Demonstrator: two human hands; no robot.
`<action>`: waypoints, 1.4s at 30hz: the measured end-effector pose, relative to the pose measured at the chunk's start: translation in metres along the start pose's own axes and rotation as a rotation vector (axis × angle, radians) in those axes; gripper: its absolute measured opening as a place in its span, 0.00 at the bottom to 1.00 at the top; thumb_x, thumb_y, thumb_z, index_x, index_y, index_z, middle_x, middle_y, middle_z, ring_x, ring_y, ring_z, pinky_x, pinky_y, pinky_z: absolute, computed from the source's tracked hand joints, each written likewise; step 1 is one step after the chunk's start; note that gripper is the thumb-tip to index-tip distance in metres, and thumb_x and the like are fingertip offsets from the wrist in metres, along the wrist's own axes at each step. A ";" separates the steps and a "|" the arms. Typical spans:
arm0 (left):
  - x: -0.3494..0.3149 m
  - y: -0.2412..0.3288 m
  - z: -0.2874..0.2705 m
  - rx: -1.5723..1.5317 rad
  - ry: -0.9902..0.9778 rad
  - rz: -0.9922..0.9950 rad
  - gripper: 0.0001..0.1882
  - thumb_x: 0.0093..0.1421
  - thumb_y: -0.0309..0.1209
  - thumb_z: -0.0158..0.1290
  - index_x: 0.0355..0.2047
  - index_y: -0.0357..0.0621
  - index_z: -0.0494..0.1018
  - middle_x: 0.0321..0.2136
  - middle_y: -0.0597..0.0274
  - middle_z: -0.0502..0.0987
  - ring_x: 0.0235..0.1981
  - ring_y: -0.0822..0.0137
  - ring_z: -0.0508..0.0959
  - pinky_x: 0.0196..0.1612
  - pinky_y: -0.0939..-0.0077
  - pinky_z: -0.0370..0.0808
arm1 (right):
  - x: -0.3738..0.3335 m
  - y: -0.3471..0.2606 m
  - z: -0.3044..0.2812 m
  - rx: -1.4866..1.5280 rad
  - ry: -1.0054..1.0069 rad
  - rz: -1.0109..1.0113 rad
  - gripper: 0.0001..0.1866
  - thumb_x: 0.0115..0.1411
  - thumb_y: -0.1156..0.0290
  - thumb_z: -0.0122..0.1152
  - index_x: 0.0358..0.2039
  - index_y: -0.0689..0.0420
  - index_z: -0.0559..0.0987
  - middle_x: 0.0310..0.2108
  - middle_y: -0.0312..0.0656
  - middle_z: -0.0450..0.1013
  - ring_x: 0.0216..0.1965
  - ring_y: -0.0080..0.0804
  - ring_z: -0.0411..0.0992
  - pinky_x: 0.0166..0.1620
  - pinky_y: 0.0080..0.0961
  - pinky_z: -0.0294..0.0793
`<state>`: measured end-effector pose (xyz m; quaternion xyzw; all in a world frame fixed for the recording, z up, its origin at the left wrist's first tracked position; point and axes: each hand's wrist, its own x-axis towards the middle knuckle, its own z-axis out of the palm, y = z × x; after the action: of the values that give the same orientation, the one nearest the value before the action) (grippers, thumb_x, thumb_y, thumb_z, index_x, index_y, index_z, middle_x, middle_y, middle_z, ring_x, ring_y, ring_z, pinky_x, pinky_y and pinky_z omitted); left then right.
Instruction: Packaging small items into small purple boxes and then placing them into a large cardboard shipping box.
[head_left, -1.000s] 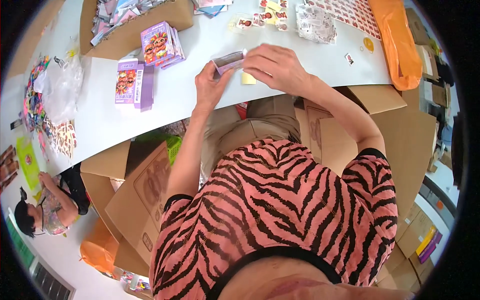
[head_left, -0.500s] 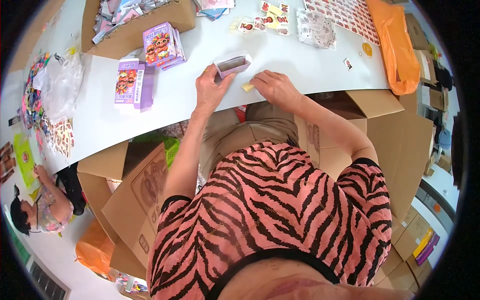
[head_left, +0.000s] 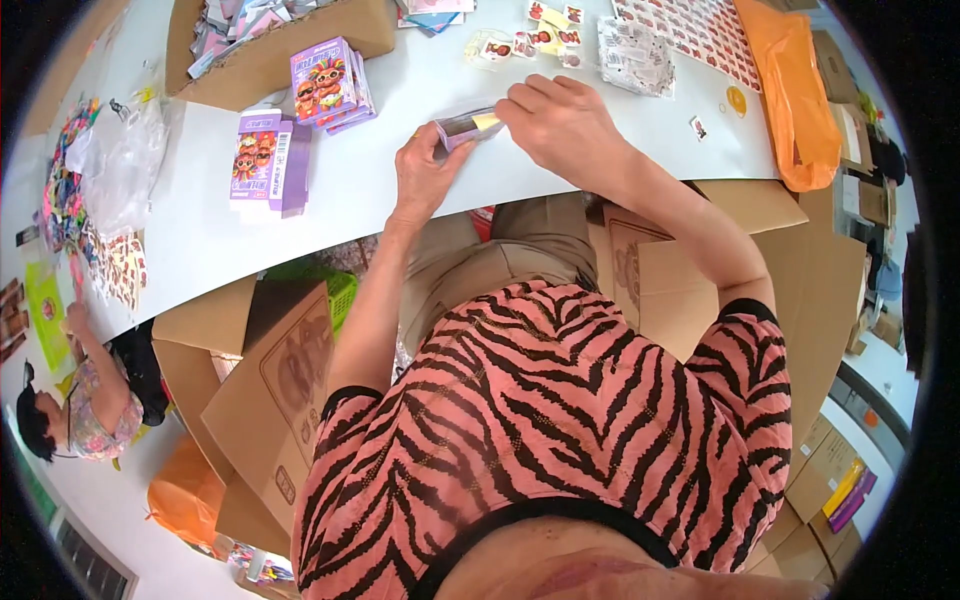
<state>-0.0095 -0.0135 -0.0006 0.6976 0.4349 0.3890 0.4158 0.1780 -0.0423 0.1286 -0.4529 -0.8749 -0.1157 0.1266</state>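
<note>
- A small purple carton [head_left: 468, 127], one end open and a pale yellow piece showing at its mouth, is held just above the white desk [head_left: 400, 190].
- The left hand [head_left: 425, 175] is clamped on its left end.
- The right hand [head_left: 560, 125] pinches the yellow piece at its right end.
- Two more purple cartons [head_left: 268, 160] lie well to the left.

Bright daylight on a long white desk [head_left: 560, 175], brown cardboard boxes [head_left: 270, 390] crowding underneath, pale floor [head_left: 110, 510] off to the left.
</note>
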 end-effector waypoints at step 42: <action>-0.003 -0.001 0.001 0.066 0.014 0.036 0.11 0.51 0.29 0.62 0.29 0.36 0.72 0.21 0.55 0.74 0.21 0.62 0.73 0.28 0.72 0.71 | 0.008 0.004 -0.012 0.180 -0.247 0.043 0.06 0.46 0.76 0.57 0.27 0.58 0.78 0.21 0.43 0.74 0.28 0.42 0.76 0.27 0.34 0.74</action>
<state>-0.0098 -0.0161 -0.0021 0.7159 0.4379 0.3867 0.3823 0.1783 -0.0373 0.1426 -0.4692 -0.8807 0.0226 0.0608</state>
